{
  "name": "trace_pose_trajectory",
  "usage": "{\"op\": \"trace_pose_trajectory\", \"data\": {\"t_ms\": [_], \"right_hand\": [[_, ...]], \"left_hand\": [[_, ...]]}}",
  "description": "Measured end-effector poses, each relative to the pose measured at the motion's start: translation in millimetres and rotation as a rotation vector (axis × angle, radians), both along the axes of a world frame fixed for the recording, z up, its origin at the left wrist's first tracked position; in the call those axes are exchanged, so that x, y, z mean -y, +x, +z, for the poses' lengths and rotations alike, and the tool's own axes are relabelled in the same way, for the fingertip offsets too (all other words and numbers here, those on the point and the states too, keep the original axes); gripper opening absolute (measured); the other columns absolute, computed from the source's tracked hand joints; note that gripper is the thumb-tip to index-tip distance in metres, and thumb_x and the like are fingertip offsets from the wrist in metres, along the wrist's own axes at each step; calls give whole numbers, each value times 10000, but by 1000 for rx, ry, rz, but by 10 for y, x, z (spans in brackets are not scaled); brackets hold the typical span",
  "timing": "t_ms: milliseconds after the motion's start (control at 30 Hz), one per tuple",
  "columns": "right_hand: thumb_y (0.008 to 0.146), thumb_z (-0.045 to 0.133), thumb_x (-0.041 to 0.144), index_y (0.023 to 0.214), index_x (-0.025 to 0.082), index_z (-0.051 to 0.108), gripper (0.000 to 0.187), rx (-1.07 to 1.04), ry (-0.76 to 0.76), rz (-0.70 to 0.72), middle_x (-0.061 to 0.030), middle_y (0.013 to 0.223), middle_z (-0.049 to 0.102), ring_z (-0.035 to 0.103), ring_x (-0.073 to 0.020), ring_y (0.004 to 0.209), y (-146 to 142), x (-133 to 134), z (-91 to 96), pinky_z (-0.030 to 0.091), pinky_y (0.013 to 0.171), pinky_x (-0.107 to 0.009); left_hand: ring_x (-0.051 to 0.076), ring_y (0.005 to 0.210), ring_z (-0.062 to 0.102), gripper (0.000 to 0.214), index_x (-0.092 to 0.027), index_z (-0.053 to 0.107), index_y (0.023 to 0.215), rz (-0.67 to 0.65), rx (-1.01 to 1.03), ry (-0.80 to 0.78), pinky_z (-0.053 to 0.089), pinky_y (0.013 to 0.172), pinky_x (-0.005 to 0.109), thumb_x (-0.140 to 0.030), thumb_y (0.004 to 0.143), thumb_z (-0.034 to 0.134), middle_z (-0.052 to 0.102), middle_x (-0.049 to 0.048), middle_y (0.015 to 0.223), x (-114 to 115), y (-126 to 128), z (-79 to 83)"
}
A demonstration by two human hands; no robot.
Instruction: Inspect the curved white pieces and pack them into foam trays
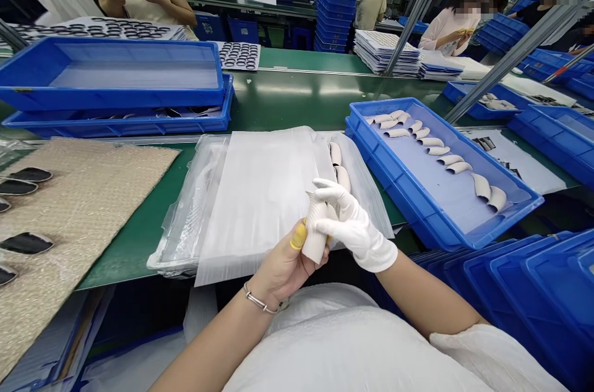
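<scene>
My left hand (283, 262), bare with a yellow finger cot on the thumb, is closed round a curved off-white part (314, 232) held upright above the table's near edge. My right hand (349, 222), in a white glove, pinches the top of the same part. Just behind the hands lies a clear plastic tray (185, 219) covered by a white foam sheet (262, 194). Two more off-white parts (341, 169) show at the sheet's right edge.
A blue bin (385, 160) to the right holds a row of several off-white curved parts (434, 144). Stacked blue bins (116, 95) stand at the back left. A woven mat (88, 194) with dark flat pieces (28, 243) lies left. Blue bins (533, 293) crowd the lower right. Other people work beyond the green belt (297, 98).
</scene>
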State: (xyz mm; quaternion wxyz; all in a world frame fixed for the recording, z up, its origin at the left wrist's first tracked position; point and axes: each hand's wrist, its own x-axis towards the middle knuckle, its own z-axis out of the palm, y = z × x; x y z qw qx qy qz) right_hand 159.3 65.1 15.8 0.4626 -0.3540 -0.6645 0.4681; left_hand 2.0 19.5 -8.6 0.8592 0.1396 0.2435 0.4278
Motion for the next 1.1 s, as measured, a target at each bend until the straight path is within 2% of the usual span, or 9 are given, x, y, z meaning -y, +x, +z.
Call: {"op": "trace_pose_trajectory", "data": {"t_ms": [133, 200, 300, 367, 467, 767, 933, 1000, 1100], "right_hand": [[818, 735, 364, 1130, 216, 597, 372, -104, -136, -176, -93, 1368, 566, 537, -224, 1291, 43, -155, -15, 411, 1120, -423], [828, 729, 393, 1098, 205, 611, 349, -91, -210, -224, -77, 1185, 647, 623, -200, 1117, 76, -162, -12, 484, 1022, -385], [825, 724, 456, 1043, 196, 611, 357, -99, -348, -136, -28, 913, 658, 636, -142, 746, 97, -85, 31, 551, 728, -307], [802, 747, 451, 998, 190, 604, 357, -89, -399, -52, -11, 861, 640, 590, -111, 634, 86, -24, 65, 515, 593, -259], [799, 744, 437, 940, 183, 581, 333, -71, -429, -18, 8, 780, 615, 543, -86, 559, 63, 14, 85, 464, 504, -220], [817, 715, 446, 925, 188, 565, 317, -12, -441, -44, 43, 650, 559, 502, -88, 521, 90, -35, 52, 400, 485, -214], [814, 693, 512, 747, 188, 531, 369, 156, -481, 49, 32, 607, 516, 453, -99, 514, 115, -77, 74, 359, 483, -238], [783, 714, 528, 731, 191, 513, 396, 141, -518, 33, 36, 604, 505, 439, -97, 507, 148, -192, 97, 353, 485, -241], [756, 731, 519, 731, 187, 520, 395, 157, -428, -88, 41, 610, 483, 427, -92, 527, 242, -566, 129, 341, 504, -235]], "left_hand": [[122, 779, 608, 460, -196, 647, 1037, -13, -36, 41, 512, 745, 244, -524, 754, 801, 660, 42, 914, 27, 0, 0], [134, 777, 599, 473, -194, 636, 1030, -1, -91, 72, 502, 735, 261, -544, 753, 792, 651, 44, 909, 27, 2, -2], [136, 764, 573, 480, -209, 611, 1004, 41, -212, 114, 478, 716, 268, -557, 734, 801, 628, 23, 900, 21, 14, -10], [127, 764, 555, 484, -212, 591, 978, 67, -272, 142, 459, 711, 255, -557, 720, 813, 612, 9, 900, 18, 27, -12], [129, 775, 547, 508, -214, 566, 962, 107, -337, 177, 450, 721, 260, -582, 710, 808, 600, 0, 904, 19, 44, 0], [154, 773, 572, 558, -227, 470, 922, 144, -499, 266, 471, 708, 302, -639, 704, 777, 579, -14, 876, -5, 55, -97], [141, 694, 520, 467, -234, 444, 891, 116, -666, 396, 418, 626, 267, -559, 770, 757, 530, -46, 769, -85, 59, -167], [162, 729, 554, 430, -232, 472, 916, 97, -721, 458, 431, 653, 287, -547, 792, 738, 564, -29, 797, -156, 30, -181], [216, 853, 621, 398, -219, 535, 934, 107, -792, 556, 465, 764, 346, -574, 828, 680, 612, 20, 889, -277, -60, -204]]}}
